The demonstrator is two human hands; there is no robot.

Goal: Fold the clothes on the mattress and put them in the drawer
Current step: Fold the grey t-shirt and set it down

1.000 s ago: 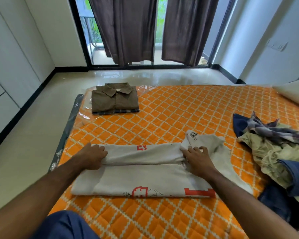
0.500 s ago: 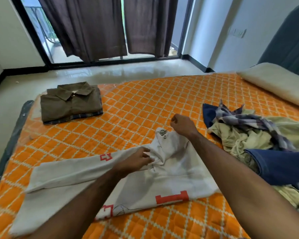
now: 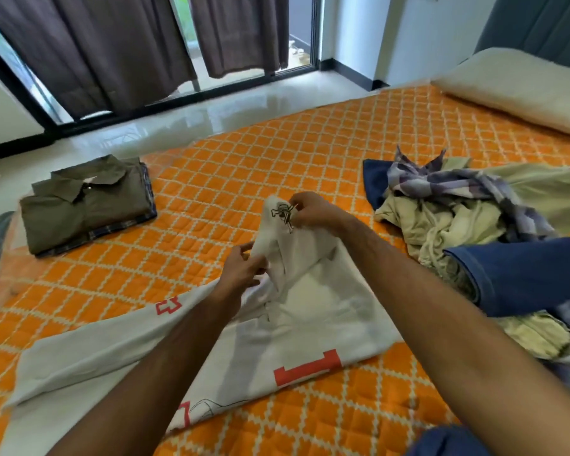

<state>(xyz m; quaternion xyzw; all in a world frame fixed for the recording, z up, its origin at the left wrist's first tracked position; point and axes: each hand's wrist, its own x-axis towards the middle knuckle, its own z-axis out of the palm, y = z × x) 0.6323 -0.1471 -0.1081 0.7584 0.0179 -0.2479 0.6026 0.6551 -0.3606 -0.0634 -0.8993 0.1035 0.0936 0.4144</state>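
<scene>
Both hands' grip pinching white shirt [image 3: 310, 311] sleeve edge, left hand [image 3: 244, 271], right hand [image 3: 313, 210], bare mattress [image 3: 244, 179] beyond

Both my forearms bare, reaching forward from the bottom edge toward 12 o'clock.

Left arm enters at about 7 o'clock and runs up to centre frame. Left hand [image 3: 244, 269] back-up, fingers curled, thumb and fingertips pinching a fold of the white shirt [image 3: 310, 311]. Grip closed on the cloth.

Right arm enters at 4 o'clock, longer in frame, angled up-left, wrist slightly bent. Right hand [image 3: 313, 210] sits just past the left one, toward 1 o'clock of it, hands near but apart. Its fingers are curled in, pinching the shirt's raised top edge beside a small black print. Fingertip detail partly hidden by the cloth.
</scene>
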